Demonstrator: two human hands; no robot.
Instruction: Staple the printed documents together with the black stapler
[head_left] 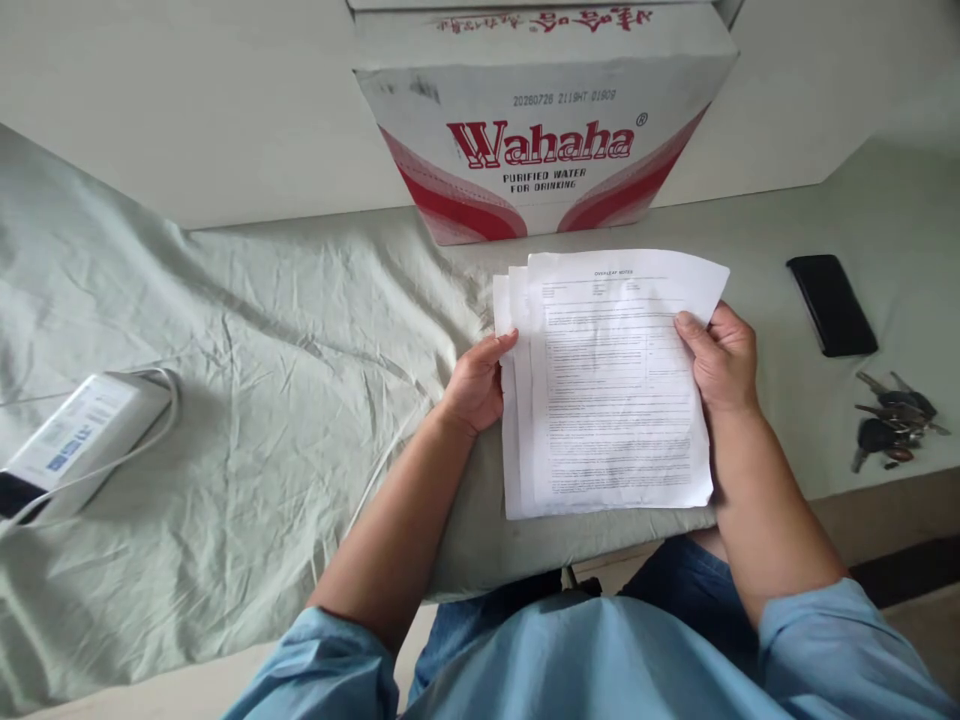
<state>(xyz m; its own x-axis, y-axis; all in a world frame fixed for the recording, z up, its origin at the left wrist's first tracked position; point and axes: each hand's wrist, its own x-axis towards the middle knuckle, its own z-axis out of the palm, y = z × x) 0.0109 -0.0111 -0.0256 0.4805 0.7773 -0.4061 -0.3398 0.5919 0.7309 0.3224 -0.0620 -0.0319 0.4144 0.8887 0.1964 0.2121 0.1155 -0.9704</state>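
Several printed paper sheets (619, 400) are held up in front of me, slightly fanned so their left edges show stepped. The top sheet bears small text under a heading that reads like "Overleaf Notes". My left hand (480, 382) is closed on the left edge of the sheets, thumb on top. At the upper right, my right hand (720, 350) pinches the sheets, its thumb on the front and its other fingers behind. The paper hides part of the cloth beneath it.
Behind the sheets a white and red Wahaha water carton (551, 150) stands against the wall. A black phone (832, 305) and a bunch of keys (896, 420) lie at the right. On the wrinkled green cloth (285, 420), a white box-shaped device (86, 435) with a cable sits left.
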